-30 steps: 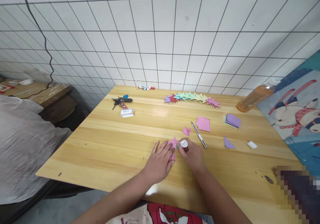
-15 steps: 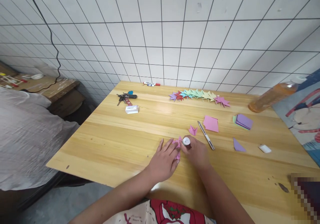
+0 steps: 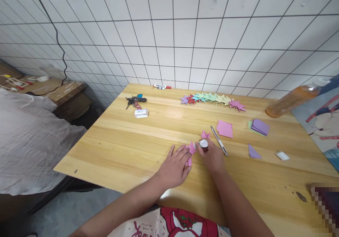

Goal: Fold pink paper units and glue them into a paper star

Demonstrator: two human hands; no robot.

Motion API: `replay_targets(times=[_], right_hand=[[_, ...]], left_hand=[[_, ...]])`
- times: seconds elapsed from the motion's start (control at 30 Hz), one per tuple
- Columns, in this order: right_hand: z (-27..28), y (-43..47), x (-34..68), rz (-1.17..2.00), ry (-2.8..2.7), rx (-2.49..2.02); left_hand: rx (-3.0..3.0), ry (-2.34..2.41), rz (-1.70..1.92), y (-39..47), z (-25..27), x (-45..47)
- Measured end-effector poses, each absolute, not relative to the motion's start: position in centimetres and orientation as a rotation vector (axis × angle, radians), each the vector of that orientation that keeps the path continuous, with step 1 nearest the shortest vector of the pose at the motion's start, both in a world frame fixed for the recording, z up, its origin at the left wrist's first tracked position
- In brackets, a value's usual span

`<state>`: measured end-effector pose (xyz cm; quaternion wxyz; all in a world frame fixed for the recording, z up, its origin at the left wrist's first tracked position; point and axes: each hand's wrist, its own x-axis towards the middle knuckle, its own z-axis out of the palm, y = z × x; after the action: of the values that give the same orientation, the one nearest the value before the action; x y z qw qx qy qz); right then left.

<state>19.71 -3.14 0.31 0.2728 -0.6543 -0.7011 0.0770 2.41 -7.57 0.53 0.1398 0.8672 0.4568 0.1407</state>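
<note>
My left hand [image 3: 173, 166] lies flat with fingers spread over a pink folded paper piece [image 3: 192, 148], pinning it to the table. Part of that paper is hidden under the fingers. Wrapped in my right hand [image 3: 214, 155] is what looks like a glue stick [image 3: 203, 143] with a white end, tilted so its other tip is at the paper's right edge. Just beyond the right hand sits another pink folded piece [image 3: 205, 134]. A utility knife [image 3: 219, 141] lies to the right of it, beside a stack of pink paper squares [image 3: 225, 128].
A row of coloured folded-paper stars [image 3: 212, 98] lies near the tiled wall. Keys [image 3: 135, 101], a small white box [image 3: 141, 113] and markers [image 3: 161, 87] are at back left. Rightward are coloured paper squares [image 3: 260, 126], a purple triangle [image 3: 254, 151], an eraser [image 3: 282, 155] and a bottle [image 3: 292, 98].
My right hand has shifted slightly right and away from the left hand, and the glue stick has tilted over to the right. My left hand stays on the pink paper. The view has shifted slightly.
</note>
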Motion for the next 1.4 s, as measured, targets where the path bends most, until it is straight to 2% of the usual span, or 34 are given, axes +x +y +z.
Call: replay_targets(times=[0.13,0.3,0.6,1.0,1.27,1.4], right_hand=[[1.1,-3.4,20.4,0.117,-1.824,-1.757],[2.0,-3.6,20.7,0.189,-1.827,-1.737],[0.5,-3.4,19.7,0.204,-1.927,-1.765],[-0.2,-4.4,19.5,-0.011,-2.086,-1.664],[-0.2,-5.0,19.5,0.024,-2.109,-1.632],[0.0,-5.2,19.6,0.177,-2.076,-1.613]], left_hand=[[2.488,1.317,0.446,-7.5,0.4,2.4],[2.489,1.328,0.453,-7.4,0.1,2.4],[2.512,1.357,0.439,-7.5,-0.2,2.7],[2.492,1.372,0.541,-7.4,-0.8,2.9],[2.464,1.396,0.558,-7.4,-0.8,2.9],[2.467,1.389,0.551,-7.5,-0.7,2.9]])
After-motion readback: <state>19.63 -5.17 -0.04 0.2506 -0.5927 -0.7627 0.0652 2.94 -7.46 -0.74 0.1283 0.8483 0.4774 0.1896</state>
